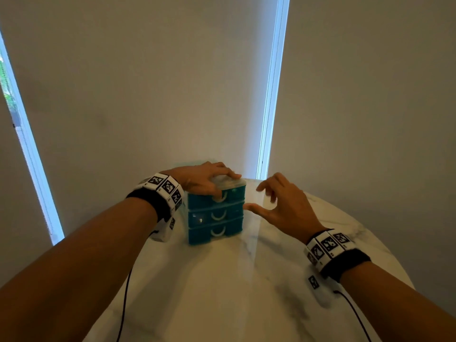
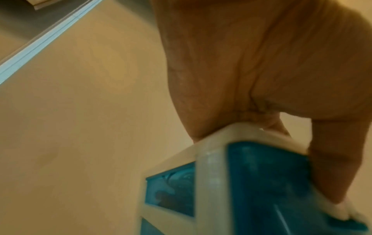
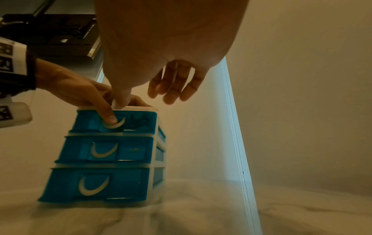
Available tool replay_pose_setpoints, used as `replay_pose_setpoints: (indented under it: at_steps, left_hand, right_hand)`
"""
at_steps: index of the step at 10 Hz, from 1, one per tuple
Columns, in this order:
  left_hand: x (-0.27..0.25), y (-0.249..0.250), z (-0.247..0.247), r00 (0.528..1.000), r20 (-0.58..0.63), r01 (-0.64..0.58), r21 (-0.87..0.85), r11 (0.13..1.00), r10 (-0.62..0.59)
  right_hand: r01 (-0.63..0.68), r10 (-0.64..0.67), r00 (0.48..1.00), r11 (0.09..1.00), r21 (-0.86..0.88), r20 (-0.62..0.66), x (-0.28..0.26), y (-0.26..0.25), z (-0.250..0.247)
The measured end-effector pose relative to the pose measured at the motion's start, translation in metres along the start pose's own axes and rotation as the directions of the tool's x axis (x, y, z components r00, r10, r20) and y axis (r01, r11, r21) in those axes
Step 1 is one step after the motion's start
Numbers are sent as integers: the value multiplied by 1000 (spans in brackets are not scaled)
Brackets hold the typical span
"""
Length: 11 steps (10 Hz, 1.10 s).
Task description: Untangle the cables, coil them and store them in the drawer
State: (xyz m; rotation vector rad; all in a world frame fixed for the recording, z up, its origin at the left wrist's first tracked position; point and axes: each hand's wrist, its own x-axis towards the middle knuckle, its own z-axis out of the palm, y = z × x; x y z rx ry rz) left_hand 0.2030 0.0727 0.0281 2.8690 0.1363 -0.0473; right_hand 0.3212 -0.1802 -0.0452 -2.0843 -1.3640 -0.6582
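A small blue three-drawer unit (image 1: 214, 215) (image 2: 261, 182) (image 3: 104, 152) stands at the far side of the marble table (image 1: 222, 292), all three drawers pushed in. My left hand (image 1: 207, 180) (image 2: 241, 63) (image 3: 80, 90) arches over its white lid, fingers on top and thumb (image 3: 109, 117) on the top drawer's crescent handle. Something coiled shows dimly through the top drawer's side (image 2: 177, 178). My right hand (image 1: 276, 201) (image 3: 173, 79) hovers just right of the unit, fingers loosely spread and holding nothing. No loose cables lie on the table.
Pale blinds hang close behind the table, with bright window strips (image 1: 271, 95) between them. The round table edge (image 1: 385, 245) curves past my right wrist. Thin black wristband leads (image 1: 124, 304) hang from both wrists. A dark object (image 3: 50, 35) sits behind the unit.
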Motion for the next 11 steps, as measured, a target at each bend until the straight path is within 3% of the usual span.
replay_pose_setpoints:
  at_steps: [1,2,3,4,5,6,7,8,9,10,11]
  left_hand:
    - [6,-7,4,997,-39,-73,-32,997,71]
    - [15,-11,18,980,-110,-161,29,987,163]
    - [32,-10,29,966,-138,-199,134,971,217]
    - [47,-10,31,957,-134,-238,142,961,257]
    - [64,-10,32,946,-168,-251,161,955,277]
    - [90,-11,34,936,-221,-237,180,955,274]
    - [120,-14,35,933,-255,-211,183,960,254]
    - [140,-10,34,945,-243,-172,207,963,221]
    - [142,-5,33,950,-225,-138,327,935,219]
    - [115,11,23,930,-279,-148,313,938,240]
    - [59,1,22,879,-373,-214,248,945,297]
  right_hand:
    - [9,-18,977,999,39,213,-2,-4,5]
    - [18,-73,863,993,113,500,-7,-17,23]
    - [-37,-77,668,990,136,740,-2,-35,45]
    - [-153,-26,482,982,113,876,22,-38,62]
    - [-477,156,604,856,197,782,48,-19,81]
    - [-363,184,691,925,115,699,49,-3,94]
    - [-239,89,660,966,96,746,35,-2,74]
    - [-201,57,607,976,83,793,12,-6,34]
    - [-248,78,579,965,85,812,-15,-19,-19]
    - [-291,131,586,955,57,800,-48,-37,-80]
    - [-400,227,607,915,46,761,-94,-61,-131]
